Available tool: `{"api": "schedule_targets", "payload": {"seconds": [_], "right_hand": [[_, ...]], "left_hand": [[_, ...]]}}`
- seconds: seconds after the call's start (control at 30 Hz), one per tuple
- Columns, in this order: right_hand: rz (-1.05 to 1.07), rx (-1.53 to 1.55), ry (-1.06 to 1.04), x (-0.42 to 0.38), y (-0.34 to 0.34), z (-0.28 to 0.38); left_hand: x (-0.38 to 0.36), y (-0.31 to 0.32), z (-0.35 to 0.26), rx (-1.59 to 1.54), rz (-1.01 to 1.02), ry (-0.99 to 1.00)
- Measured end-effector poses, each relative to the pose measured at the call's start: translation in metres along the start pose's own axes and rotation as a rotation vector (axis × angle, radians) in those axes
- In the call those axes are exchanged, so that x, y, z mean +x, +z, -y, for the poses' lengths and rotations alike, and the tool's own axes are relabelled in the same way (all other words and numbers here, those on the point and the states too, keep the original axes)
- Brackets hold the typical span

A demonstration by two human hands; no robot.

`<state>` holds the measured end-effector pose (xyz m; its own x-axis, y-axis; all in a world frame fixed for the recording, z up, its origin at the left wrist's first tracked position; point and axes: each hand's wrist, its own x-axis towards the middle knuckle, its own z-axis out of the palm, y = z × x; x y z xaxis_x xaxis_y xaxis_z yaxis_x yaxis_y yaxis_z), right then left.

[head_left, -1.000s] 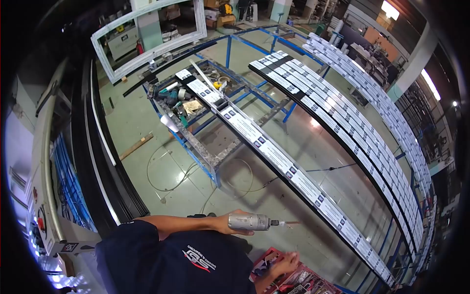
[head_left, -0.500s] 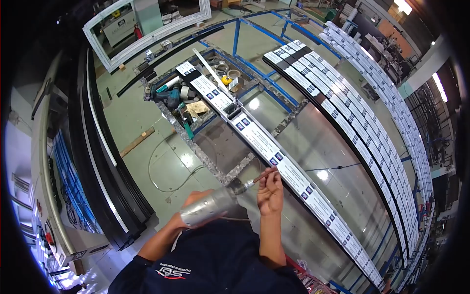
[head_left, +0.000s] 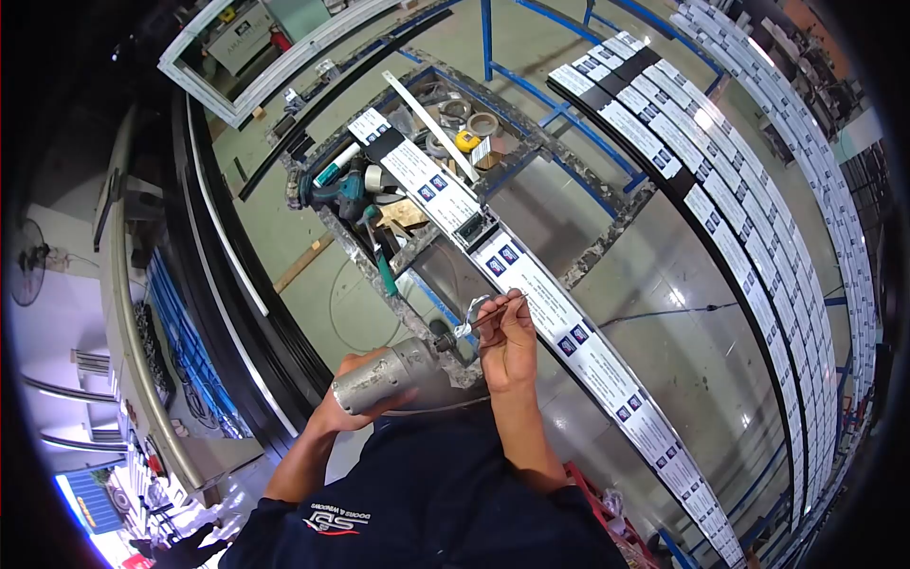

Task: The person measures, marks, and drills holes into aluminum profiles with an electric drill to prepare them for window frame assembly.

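Note:
My left hand [head_left: 354,410] is wrapped round a dull silver cylindrical tool [head_left: 384,381], whose dark, narrow neck points up and right. At the neck's end is a shiny metal tip [head_left: 462,330]. Right at that tip, my right hand [head_left: 509,346] pinches a thin brown rod [head_left: 495,311] between thumb and fingers. Both hands are above the near end of the bench frame. Just beyond the right hand runs a long profile [head_left: 545,299] covered in white labelled film, with a dark rectangular fitting [head_left: 474,229] set in it.
A stained bench frame [head_left: 607,232] supports the profile. On it lie a green-and-black drill [head_left: 349,194], a green-handled tool [head_left: 384,270], tape rolls [head_left: 482,124] and a yellow tape measure [head_left: 467,141]. More film-covered profiles [head_left: 711,190] stand right; black profiles [head_left: 237,284] lie left.
The view has shifted, so the bench sits lower and further right. The cylindrical tool and both hands have moved slightly left and the right hand higher, keeping their grips.

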<state>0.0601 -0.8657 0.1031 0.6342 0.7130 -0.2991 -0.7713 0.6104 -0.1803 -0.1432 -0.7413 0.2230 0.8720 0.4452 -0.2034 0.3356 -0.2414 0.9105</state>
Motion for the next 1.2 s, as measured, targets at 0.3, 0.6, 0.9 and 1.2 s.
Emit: {"api": "schedule_targets", "payload": {"seconds": [0.3, 0.6, 0.9, 1.2], "right_hand": [[-0.1, -0.048, -0.146, 0.059, 0.0, -0.026], [-0.234, 0.008, -0.014, 0.127, -0.019, -0.066], [-0.242, 0.404, 0.053, 0.162, -0.037, -0.134], [-0.267, 0.767, 0.112, 0.181, -0.038, -0.151]], "left_hand": [[0.08, -0.052, 0.012, 0.004, 0.136, -0.181], [0.156, -0.111, 0.025, 0.037, 0.229, -0.357], [0.205, -0.119, 0.012, 0.156, 0.308, -0.52], [0.248, -0.108, -0.002, 0.189, 0.33, -0.708]]}}
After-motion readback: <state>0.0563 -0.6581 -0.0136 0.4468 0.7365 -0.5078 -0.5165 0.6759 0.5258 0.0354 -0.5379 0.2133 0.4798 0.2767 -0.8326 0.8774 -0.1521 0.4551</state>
